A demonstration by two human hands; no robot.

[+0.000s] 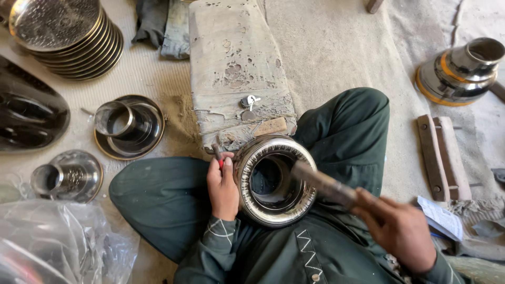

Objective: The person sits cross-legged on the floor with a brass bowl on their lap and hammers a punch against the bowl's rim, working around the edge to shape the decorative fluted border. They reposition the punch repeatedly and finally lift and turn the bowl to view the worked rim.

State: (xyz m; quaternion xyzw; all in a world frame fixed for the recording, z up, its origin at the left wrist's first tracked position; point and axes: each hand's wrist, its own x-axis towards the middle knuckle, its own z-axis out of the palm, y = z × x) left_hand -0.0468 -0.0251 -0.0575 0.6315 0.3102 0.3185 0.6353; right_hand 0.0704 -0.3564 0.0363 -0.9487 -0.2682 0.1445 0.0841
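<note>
While your left hand [223,188] pinches a thin red-handled punch [218,155] beside the shiny round metal vessel [273,180], your right hand [399,227] clenched around a blurred, probably wooden-handled hammer [322,184], its head over the rim.

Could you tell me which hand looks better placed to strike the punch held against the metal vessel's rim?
Probably the right hand: it grips the hammer over the metal vessel. The left hand holds the punch.

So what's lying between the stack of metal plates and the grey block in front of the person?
In the head view, crumpled dark and grey cloth lies between the stack of metal plates and the grey block, on the sandy ground covering.
</note>
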